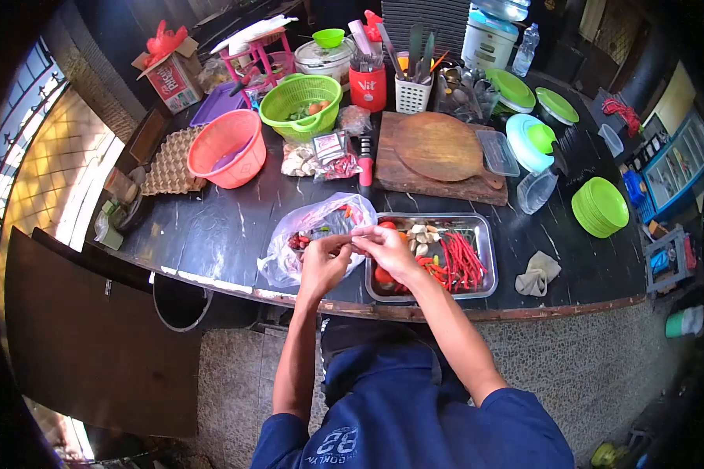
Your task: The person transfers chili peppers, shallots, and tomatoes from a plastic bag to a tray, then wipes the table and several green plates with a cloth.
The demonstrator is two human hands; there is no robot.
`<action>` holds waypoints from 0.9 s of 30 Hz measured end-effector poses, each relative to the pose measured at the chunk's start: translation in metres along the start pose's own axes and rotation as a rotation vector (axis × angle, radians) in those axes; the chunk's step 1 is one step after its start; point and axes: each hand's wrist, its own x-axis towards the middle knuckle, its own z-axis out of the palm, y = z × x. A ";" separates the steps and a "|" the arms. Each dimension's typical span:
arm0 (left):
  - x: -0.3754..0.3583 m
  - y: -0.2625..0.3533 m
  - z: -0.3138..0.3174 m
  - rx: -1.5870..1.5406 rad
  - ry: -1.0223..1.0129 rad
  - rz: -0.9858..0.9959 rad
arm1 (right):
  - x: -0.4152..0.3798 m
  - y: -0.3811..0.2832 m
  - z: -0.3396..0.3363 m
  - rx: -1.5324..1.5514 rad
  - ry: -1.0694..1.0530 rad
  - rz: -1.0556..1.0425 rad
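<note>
My left hand (326,264) and my right hand (385,247) meet at the fingertips, both closed in a pinch. Whatever lies between the fingers is too small to make out. Under and behind them sits an open clear plastic bag (277,256) with dark red and green pieces inside. Just right of it, partly beneath my right forearm, stands a clear rectangular tray (490,242). Long red chilies (465,262) fill its right side, pale garlic cloves (421,237) lie at its back, and red tomatoes (383,276) show at its left.
Behind stand a red basket (211,173), a green colander (278,116) and a round wooden board (436,147) on a thick block. To the right are a crumpled cloth (538,273) and stacked green plates (600,207). The table's front edge (524,310) runs before me.
</note>
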 end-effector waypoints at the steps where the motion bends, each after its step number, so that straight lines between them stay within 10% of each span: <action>1: 0.002 0.001 0.002 -0.002 -0.004 0.000 | -0.007 -0.002 -0.005 0.120 0.010 -0.018; 11: 0.064 -0.037 -0.004 0.667 0.166 0.292 | -0.074 -0.039 -0.083 -0.993 0.263 -0.245; 27: 0.120 -0.078 0.004 0.857 -0.139 0.092 | -0.088 -0.038 -0.084 -1.133 0.163 -0.097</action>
